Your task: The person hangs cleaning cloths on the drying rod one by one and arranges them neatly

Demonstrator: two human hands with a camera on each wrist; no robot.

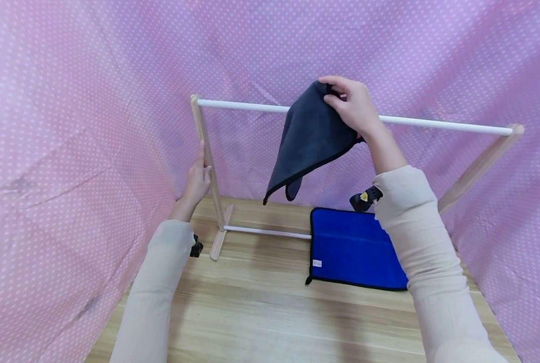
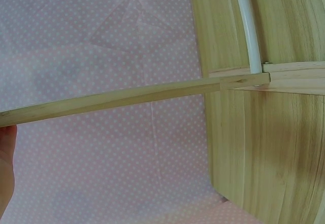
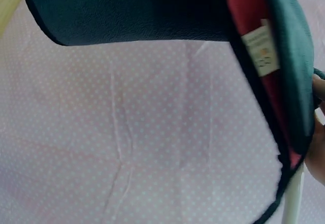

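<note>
My right hand (image 1: 353, 103) pinches the upper edge of a dark grey cloth (image 1: 315, 131) with black trim. The cloth hangs in folds in front of the white top bar (image 1: 442, 124) of a wooden rack; whether it rests on the bar, I cannot tell. In the right wrist view, a red underside (image 3: 236, 5) with a white label (image 3: 261, 51) shows. At the rack's left side, my left hand (image 1: 197, 179) holds the wooden post (image 1: 213, 186) between thumb and fingers. Only a bit of that hand (image 2: 6, 158) enters the left wrist view.
A blue cloth (image 1: 356, 252) with black trim lies over part of the rack's white lower bar (image 1: 267, 232), partly behind my right sleeve. The rack's left foot (image 1: 222, 242) stands on the wood-grain table (image 1: 251, 312). Pink dotted fabric (image 1: 61, 151) surrounds the table.
</note>
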